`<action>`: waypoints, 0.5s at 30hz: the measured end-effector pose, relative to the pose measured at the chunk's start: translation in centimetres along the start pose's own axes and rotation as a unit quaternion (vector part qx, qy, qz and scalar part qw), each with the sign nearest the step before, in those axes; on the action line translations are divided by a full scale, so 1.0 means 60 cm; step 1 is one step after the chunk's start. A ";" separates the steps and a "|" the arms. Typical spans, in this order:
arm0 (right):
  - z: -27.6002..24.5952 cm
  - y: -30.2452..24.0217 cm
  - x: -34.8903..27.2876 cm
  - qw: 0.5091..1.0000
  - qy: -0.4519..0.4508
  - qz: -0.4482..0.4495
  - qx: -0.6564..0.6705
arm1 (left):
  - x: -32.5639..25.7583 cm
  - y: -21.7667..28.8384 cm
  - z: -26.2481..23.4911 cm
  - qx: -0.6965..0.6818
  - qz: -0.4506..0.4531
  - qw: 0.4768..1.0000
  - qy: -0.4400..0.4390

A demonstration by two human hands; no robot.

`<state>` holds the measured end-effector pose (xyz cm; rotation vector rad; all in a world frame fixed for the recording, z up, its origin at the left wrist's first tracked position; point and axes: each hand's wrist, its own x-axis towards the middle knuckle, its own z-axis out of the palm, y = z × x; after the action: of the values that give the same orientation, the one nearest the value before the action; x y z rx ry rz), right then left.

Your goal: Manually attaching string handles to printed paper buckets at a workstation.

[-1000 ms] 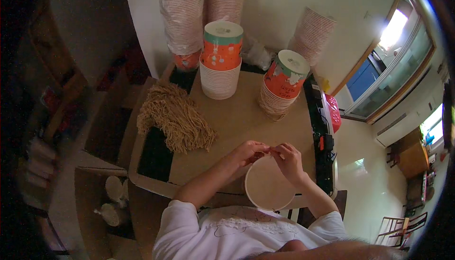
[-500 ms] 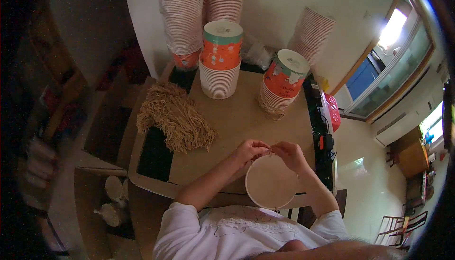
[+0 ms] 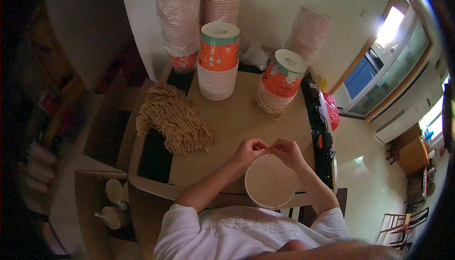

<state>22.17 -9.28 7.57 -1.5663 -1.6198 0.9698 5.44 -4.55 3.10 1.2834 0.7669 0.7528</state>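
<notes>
A round paper bucket [image 3: 270, 184], white inside, is tipped with its mouth facing up toward me at the table's near edge. My left hand [image 3: 250, 151] pinches at the far side of its rim, fingertips together. From the other side my right hand [image 3: 288, 153] pinches at the same spot, almost touching the left. Between the fingertips shows a bit of thin tan cord, mostly hidden by the fingers. Another small piece of cord shows at the near rim. To the left lies a large bundle of tan cords [image 3: 175, 120].
Upside-down orange and green paper buckets [image 3: 219, 53] stand stacked behind, with a second stack [image 3: 283, 82] at the right. Plastic-wrapped stacks [image 3: 179, 23] line the wall. Cardboard [image 3: 237, 122] covers the table. An open carton [image 3: 90, 193] holding buckets sits lower left.
Both hands stay at the rim, with only small shifts of the fingers. The bucket keeps nearly the same place. My view has shifted slightly.
</notes>
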 end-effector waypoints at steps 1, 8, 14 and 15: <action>0.002 0.001 0.000 1.000 0.000 0.000 0.000 | -0.001 0.004 0.000 0.034 0.008 0.999 -0.006; 0.007 -0.005 -0.002 0.998 0.020 -0.023 -0.055 | -0.008 0.004 -0.001 0.022 -0.013 0.999 -0.024; 0.010 0.004 0.001 0.999 0.022 -0.027 -0.035 | -0.006 0.002 0.004 -0.076 0.003 0.997 0.001; 0.010 0.008 0.001 0.999 0.023 -0.030 -0.031 | -0.006 0.006 0.005 -0.053 0.000 0.999 -0.001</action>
<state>21.88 -9.22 6.85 -1.5609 -1.6704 0.8530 5.46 -4.94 3.53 1.1880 0.7148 0.7819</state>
